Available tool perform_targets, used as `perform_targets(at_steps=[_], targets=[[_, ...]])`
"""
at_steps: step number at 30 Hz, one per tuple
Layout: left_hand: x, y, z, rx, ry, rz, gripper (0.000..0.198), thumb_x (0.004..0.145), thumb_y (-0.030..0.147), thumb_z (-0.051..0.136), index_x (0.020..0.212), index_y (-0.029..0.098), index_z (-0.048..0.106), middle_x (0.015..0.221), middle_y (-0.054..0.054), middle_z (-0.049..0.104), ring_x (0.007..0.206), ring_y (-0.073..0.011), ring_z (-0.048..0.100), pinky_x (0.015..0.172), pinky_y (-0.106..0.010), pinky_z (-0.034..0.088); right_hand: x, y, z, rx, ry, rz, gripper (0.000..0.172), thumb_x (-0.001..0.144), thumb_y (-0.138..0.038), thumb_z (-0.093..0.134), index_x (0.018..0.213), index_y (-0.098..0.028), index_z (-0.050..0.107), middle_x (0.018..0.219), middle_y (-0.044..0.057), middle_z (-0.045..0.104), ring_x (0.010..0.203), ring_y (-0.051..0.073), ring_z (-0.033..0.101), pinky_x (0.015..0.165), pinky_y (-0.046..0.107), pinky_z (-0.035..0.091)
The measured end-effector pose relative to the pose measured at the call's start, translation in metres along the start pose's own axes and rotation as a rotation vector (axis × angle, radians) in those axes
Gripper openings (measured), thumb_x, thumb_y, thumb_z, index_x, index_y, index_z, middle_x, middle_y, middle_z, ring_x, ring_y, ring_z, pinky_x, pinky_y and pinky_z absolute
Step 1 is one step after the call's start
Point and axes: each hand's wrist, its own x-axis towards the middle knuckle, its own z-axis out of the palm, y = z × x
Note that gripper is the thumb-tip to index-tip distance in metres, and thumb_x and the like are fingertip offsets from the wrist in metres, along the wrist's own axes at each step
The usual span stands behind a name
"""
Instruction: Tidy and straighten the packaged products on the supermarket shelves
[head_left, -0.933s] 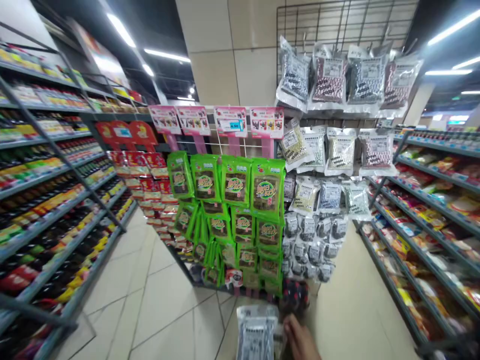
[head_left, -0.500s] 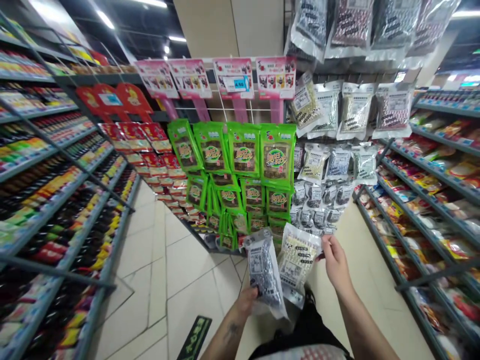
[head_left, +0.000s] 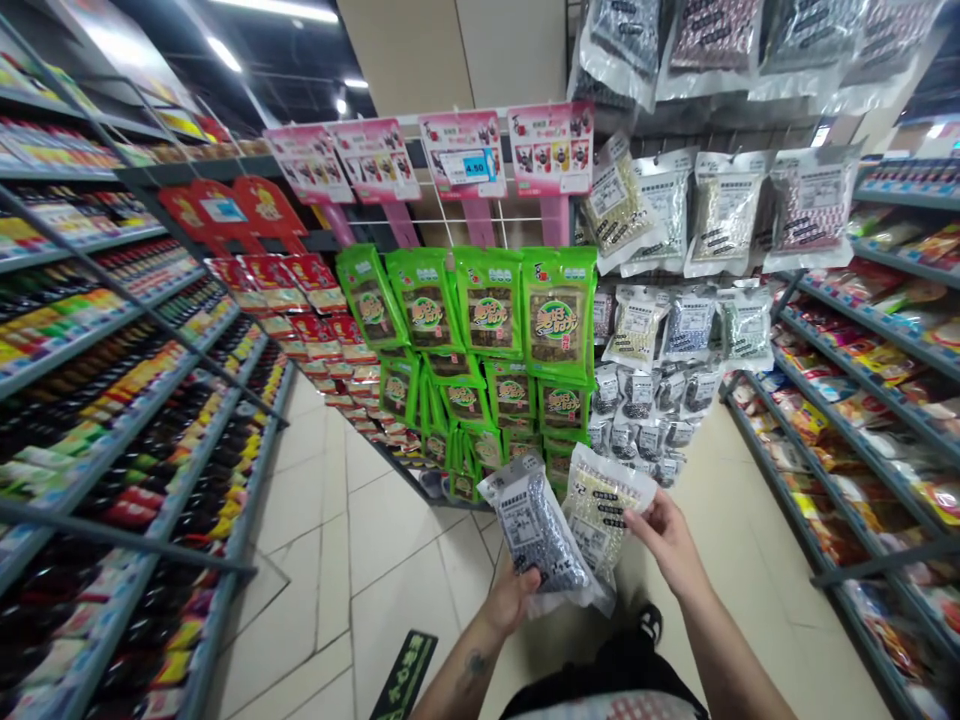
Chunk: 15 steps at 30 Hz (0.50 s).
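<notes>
My left hand grips the bottom of a clear bag of dark beans with a white label. Behind it I hold a second clear bag of pale beans; my right hand pinches its right edge. Both bags are up in front of me, below the hanging display. Straight ahead, rows of green snack packs hang on a wire rack, with several clear bean bags hung to their right.
Pink price cards top the rack. Shelves of bottles line the left aisle, packaged goods the right aisle. Red packs run along the left of the rack. Tiled floor and a green floor sticker lie below.
The view tilted down and both hands rose into sight holding the two bags. Over the last half second my right hand dropped slightly along the pale bag's edge.
</notes>
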Motion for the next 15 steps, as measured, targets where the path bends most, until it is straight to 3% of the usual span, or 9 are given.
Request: perform_targets(at_steps=[4,7,10,13,15], targets=[[0.02,0.002,0.019,0.063,0.044,-0.008,0.073,0.045,0.058,0.09,0.102,0.016,0.071,0.103,-0.012,0.073,0.103,-0.0336,0.065,0.1,-0.05,0.046,0.012,0.013,-0.005,0.044,0.023,0.067,0.047,0.071,-0.045,0.085,0.104,-0.02,0.062,0.101,0.009,0.073,0.095,0.029,0.068,0.087,0.042,0.054],[0.039,0.008,0.042,0.147,0.019,-0.055,0.067,0.048,0.054,0.091,0.099,0.015,0.072,0.104,-0.012,0.073,0.102,-0.0316,0.065,0.098,-0.047,0.048,0.021,0.022,-0.028,0.013,0.101,0.065,0.048,0.072,-0.044,0.085,0.105,-0.018,0.062,0.107,0.012,0.072,0.1,0.029,0.067,0.09,0.042,0.052],[0.061,0.012,0.063,0.216,-0.032,-0.058,0.061,0.053,0.054,0.089,0.098,0.016,0.073,0.107,-0.012,0.073,0.105,-0.0317,0.064,0.1,-0.046,0.047,0.029,0.026,-0.07,-0.077,0.196,0.048,0.045,0.074,-0.044,0.084,0.104,-0.017,0.063,0.105,0.012,0.072,0.095,0.029,0.067,0.082,0.037,0.053],[0.087,0.008,0.078,0.289,-0.022,-0.014,0.056,0.057,0.056,0.086,0.095,0.016,0.073,0.106,-0.012,0.074,0.106,-0.0323,0.064,0.102,-0.046,0.046,0.035,0.022,-0.125,-0.208,0.304,0.054,0.046,0.071,-0.048,0.084,0.098,-0.017,0.065,0.096,0.012,0.073,0.084,0.028,0.067,0.068,0.035,0.054],[0.106,0.0,0.084,0.363,-0.002,0.009,0.055,0.056,0.053,0.087,0.094,0.016,0.073,0.106,-0.013,0.074,0.107,-0.0336,0.064,0.103,-0.047,0.045,0.039,0.016,-0.164,-0.297,0.341,0.075,0.046,0.068,-0.05,0.085,0.095,-0.017,0.066,0.093,0.012,0.073,0.081,0.03,0.068,0.067,0.036,0.055]])
